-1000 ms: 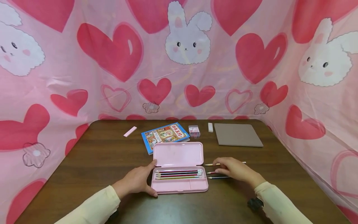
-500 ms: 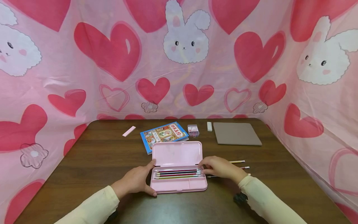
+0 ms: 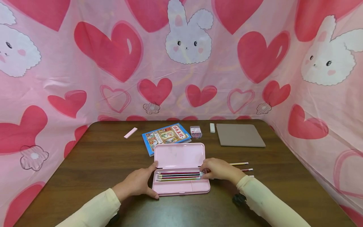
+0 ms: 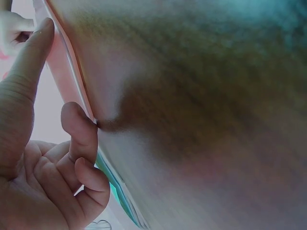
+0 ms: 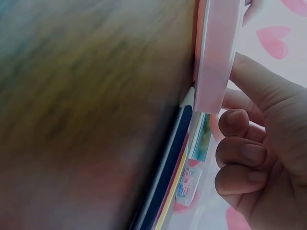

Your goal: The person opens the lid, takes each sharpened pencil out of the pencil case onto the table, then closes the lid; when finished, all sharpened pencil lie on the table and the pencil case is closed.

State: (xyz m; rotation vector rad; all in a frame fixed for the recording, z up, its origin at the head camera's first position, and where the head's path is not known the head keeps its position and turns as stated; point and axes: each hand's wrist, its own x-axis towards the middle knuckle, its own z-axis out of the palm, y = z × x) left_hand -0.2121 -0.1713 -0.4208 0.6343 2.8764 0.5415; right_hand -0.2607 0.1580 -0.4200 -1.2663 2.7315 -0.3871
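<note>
A pink pencil case [image 3: 170, 188] lies open on the table, its lid [image 3: 180, 156] tilted back. Several pencils [image 3: 178, 176] lie side by side in its long rear compartment. My left hand [image 3: 137, 184] grips the case's left end, thumb at the front corner and index finger near the hinge. At the other end, my right hand [image 3: 219, 170] reaches over the wall, its thumb and index finger around the pencils' eraser ends; the fingertips are partly hidden. In the right wrist view its other fingers [image 5: 240, 177] are curled. Loose pencils [image 3: 239, 163] lie partly under this hand on the table.
Behind the case lie a blue-edged book [image 3: 167, 135], a small clear box [image 3: 196, 132], a white eraser-like block [image 3: 212, 127] and a flat grey-brown notebook-like slab [image 3: 240, 135]. A pink strip [image 3: 130, 132] is at the back left. Patterned cloth [image 3: 187, 94] encloses the table.
My right hand has moved left from above the loose pencils to the pencil ends in the case, then slightly farther in. My left hand keeps its place on the case.
</note>
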